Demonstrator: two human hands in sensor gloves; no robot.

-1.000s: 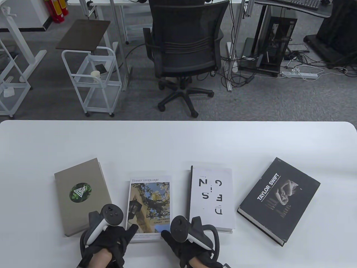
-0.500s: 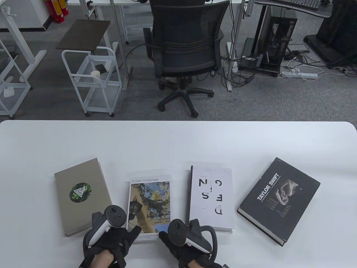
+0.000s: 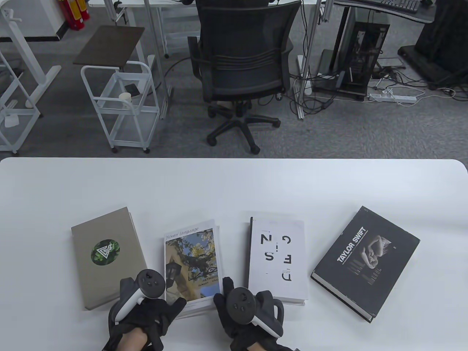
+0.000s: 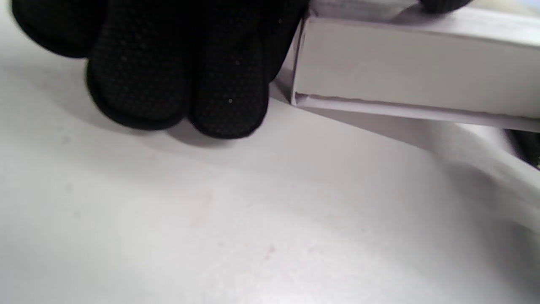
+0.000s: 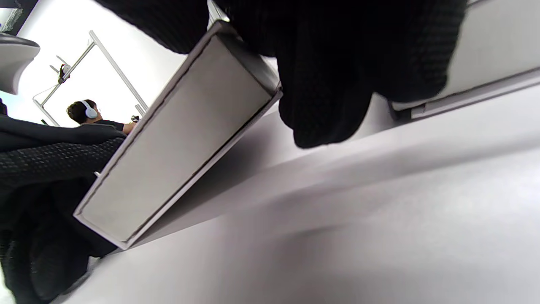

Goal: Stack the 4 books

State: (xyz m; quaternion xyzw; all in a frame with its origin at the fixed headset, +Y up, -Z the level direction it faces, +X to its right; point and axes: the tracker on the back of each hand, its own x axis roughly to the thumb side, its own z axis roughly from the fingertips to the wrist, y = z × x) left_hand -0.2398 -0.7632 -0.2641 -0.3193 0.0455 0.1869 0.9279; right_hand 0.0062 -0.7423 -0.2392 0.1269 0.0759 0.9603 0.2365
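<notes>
"Flower language" on photo book (image 3: pixel 192 263); "TAYLOR SWIFT" on black book (image 3: pixel 365 262)

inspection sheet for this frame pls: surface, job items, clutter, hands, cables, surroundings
Surface: white table, books in a row near the front edge.
Job's things: tan book, white book and black Taylor Swift book lie flat, unstacked; Flower language book tilted, near edge raised.
Clutter: nothing seen.
Hands: left hand and right hand grip the Flower language book's near corners.
Cables: power strip and loose leads on floor.
Surroundings: office chair, white cart.
</notes>
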